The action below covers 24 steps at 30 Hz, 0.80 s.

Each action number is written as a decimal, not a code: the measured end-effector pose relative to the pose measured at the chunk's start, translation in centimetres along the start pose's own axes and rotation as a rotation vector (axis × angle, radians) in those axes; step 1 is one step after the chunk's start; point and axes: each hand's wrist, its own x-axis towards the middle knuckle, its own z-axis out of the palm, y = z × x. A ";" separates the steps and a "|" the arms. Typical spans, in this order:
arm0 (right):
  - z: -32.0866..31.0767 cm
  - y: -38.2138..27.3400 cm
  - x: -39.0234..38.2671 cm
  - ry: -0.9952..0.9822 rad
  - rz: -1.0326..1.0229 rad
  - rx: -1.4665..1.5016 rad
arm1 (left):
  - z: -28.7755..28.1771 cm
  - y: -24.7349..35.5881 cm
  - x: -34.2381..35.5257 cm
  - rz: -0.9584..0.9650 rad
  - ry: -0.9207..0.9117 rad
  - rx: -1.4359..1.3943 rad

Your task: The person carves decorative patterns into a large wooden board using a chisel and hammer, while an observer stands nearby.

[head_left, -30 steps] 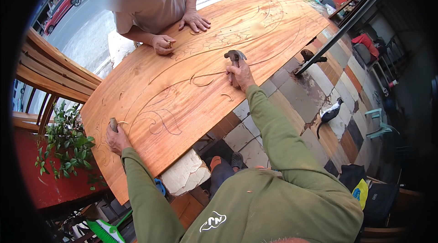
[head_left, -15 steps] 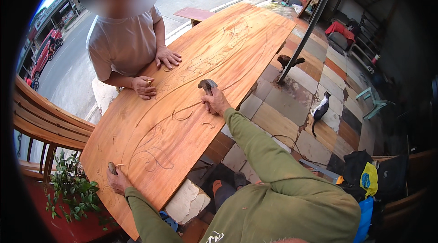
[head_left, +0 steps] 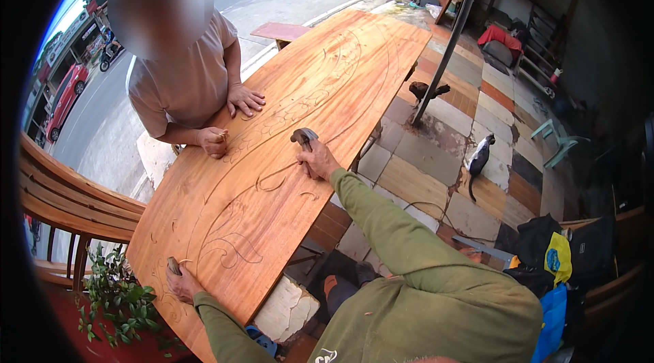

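A broad wooden panel (head_left: 225, 179) carries pencilled and carved scrolls and leaf shapes. My right hand (head_left: 317, 160) is closed around a hammer (head_left: 304, 136) near the panel's right edge; the dark metal head points away from me. At the near left end, my left hand (head_left: 182, 284) grips a short tool with a dull brown rounded end (head_left: 174, 266), its kind unclear. Both hands rest on or just over the wood. Curled shavings (head_left: 310, 194) lie on the panel.
Across the panel a person (head_left: 178, 83) leans on it with both hands. A curved wooden bench (head_left: 75, 189) and a plant (head_left: 112, 298) stand at left. On the tiled floor at right are a metal post (head_left: 453, 36), a cat (head_left: 479, 164), a chicken (head_left: 428, 90) and a green plastic chair (head_left: 560, 145).
The view has shifted slightly. Both of my hands keep their holds in about the same places on the panel. The person opposite has lowered the head a little.
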 end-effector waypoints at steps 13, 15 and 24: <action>-0.6 0.6 0.0 -0.014 -0.027 -0.034 | -3.7 4.1 -1.6 -0.077 -0.093 0.042; -0.6 0.8 0.3 -0.002 -0.015 -0.040 | -3.4 3.8 -1.4 -0.062 -0.070 0.033; -0.3 0.5 -0.2 0.010 -0.022 -0.001 | -3.6 4.1 -1.6 -0.079 -0.061 0.038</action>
